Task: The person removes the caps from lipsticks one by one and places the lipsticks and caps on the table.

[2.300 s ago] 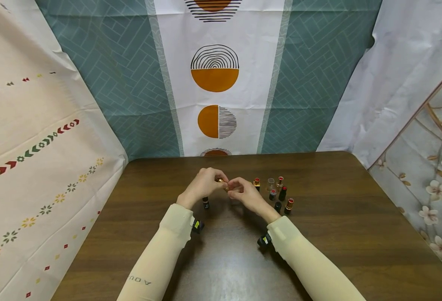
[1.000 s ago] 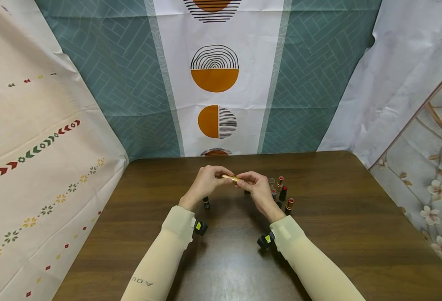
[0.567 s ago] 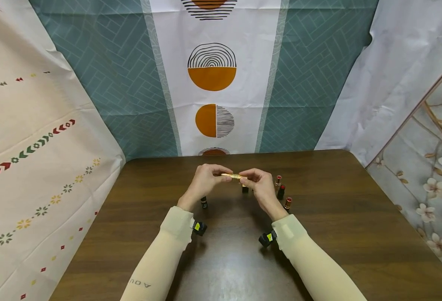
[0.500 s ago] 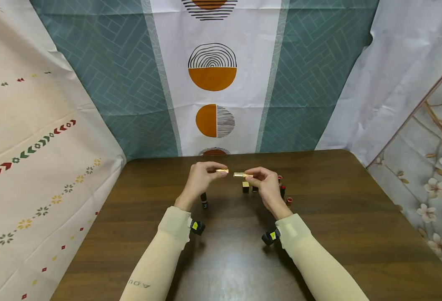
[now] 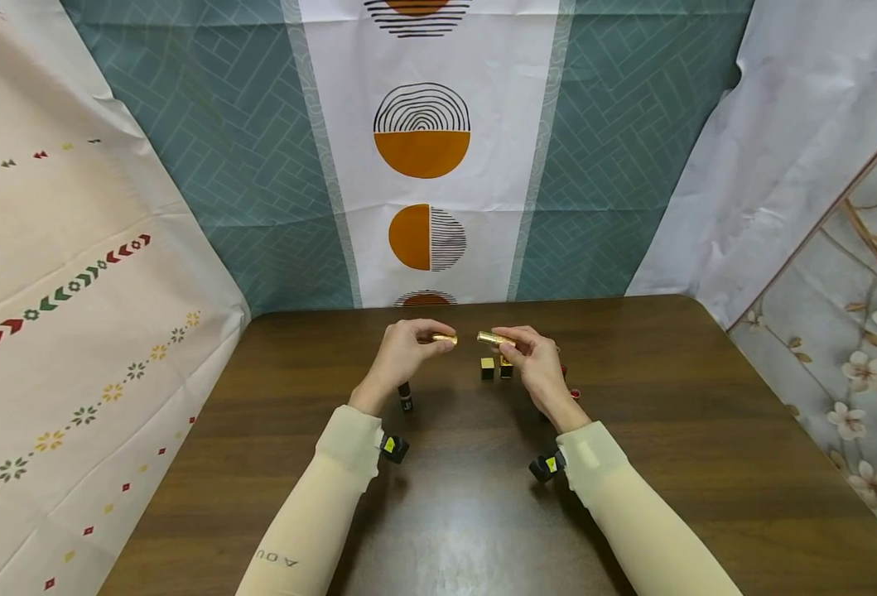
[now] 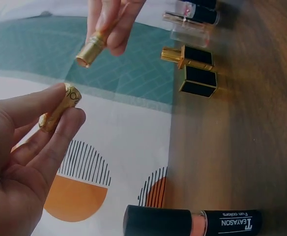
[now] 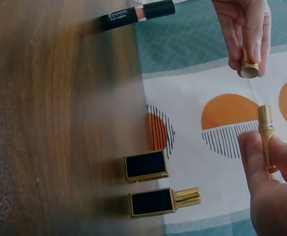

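Above the table, near its far side, my left hand (image 5: 399, 354) pinches a short gold lipstick cap (image 6: 60, 112) between thumb and fingers. Its hollow round mouth faces my right hand in the right wrist view. My right hand (image 5: 541, 368) grips the gold lipstick base (image 7: 265, 118), narrower end pointing toward the cap. A small gap separates the two gold pieces. Below the right hand stand a black and gold lipstick cap (image 7: 146, 165) and its uncapped black and gold base (image 7: 152, 202), side by side. The lower part of the gold base is hidden by my right fingers.
By my left wrist stands a black lip gloss tube (image 6: 232, 223) lettered Teayason. More lipsticks, including a clear cap (image 6: 190, 35), stand to the right, mostly hidden behind my right hand in the head view. A cloth with orange circles (image 5: 421, 154) hangs behind the wooden table (image 5: 662, 463).
The gold lipstick, held by both hands as one piece, has been pulled apart into cap and base. My right hand has moved right, uncovering the black and gold lipstick pieces.
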Tool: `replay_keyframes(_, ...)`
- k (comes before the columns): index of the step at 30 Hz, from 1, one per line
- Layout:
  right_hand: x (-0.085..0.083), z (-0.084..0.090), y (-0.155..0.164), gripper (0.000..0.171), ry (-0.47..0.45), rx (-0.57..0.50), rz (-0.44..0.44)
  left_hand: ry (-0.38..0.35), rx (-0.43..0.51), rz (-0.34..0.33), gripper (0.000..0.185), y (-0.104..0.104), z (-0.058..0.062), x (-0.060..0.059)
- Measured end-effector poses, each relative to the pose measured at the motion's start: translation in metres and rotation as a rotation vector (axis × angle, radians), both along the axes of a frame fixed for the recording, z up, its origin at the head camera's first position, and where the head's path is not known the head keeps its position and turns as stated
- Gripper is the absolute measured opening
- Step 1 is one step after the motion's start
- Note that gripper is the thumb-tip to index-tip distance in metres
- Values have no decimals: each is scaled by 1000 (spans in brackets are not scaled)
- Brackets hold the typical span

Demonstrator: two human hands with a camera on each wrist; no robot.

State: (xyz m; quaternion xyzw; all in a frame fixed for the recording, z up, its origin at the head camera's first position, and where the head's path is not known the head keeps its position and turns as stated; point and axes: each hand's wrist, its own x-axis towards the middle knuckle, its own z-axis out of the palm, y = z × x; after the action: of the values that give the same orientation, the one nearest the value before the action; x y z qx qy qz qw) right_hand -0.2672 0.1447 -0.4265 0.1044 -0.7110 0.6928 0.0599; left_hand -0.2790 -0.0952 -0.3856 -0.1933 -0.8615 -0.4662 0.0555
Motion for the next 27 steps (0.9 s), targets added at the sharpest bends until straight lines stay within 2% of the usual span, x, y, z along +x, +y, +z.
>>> replay_keyframes(12, 0, 0, 0, 33, -24, -95, 83, -22, -27, -54, 21, 9, -6, 2)
replay_keyframes(21, 2, 4, 5, 31, -27, -118, 77, -12, -46, -65, 19, 17, -5, 2)
replay_keyframes(27, 1, 4, 7, 30, -22, -48, 25, -1, -40, -66, 18, 22, -4, 2)
